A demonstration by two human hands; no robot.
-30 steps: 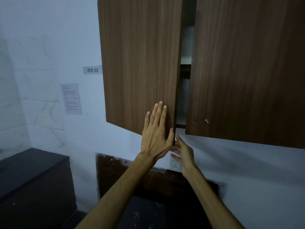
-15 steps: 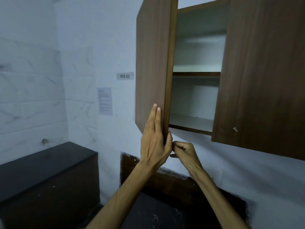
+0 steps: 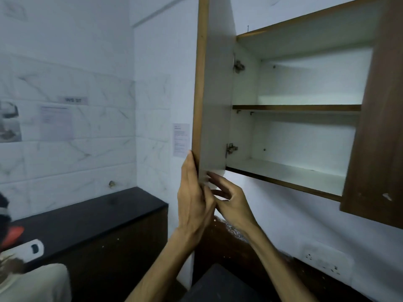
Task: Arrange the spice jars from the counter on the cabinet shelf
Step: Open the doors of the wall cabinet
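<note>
The wall cabinet's left door stands swung wide, its pale inner face toward me. My left hand lies flat along the door's lower outer edge, fingers pointing up. My right hand touches the door's bottom corner from the inside, fingers loosely curled. Inside the cabinet the bottom shelf and the upper shelf are white and bare. No spice jars are in view.
The right door is ajar and covers the cabinet's right part. A dark counter runs along the left tiled wall. Another person sits at the lower left. A wall socket sits under the cabinet.
The left door has swung from nearly closed to wide open, and both shelves have come into view. Both hands followed its lower corner leftward. The view turned left.
</note>
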